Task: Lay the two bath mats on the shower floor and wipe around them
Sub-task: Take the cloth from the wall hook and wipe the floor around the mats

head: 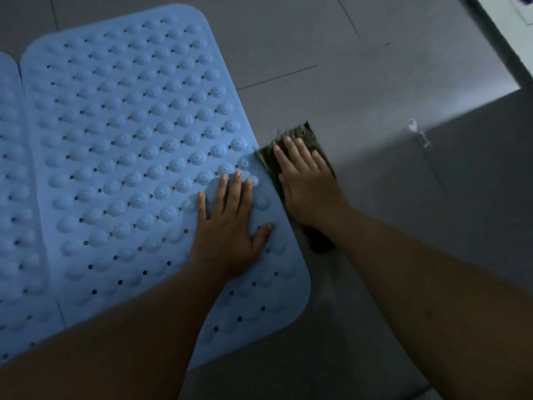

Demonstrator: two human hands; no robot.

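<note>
Two blue bath mats with raised bumps and small holes lie flat, side by side on the grey tiled floor (288,53). The larger visible mat (129,140) fills the left half of the view; only a strip of the second mat (11,197) shows at the left edge. My left hand (230,226) rests palm down, fingers spread, on the near right part of the big mat. My right hand (305,183) presses flat on a dark green cloth (300,134) that lies on the tile right against the mat's right edge.
A grey raised step or wall base (461,197) runs along the right. A pale ledge (513,39) crosses the top right corner. A small white fleck (415,131) sits on the grey surface to the right of the cloth.
</note>
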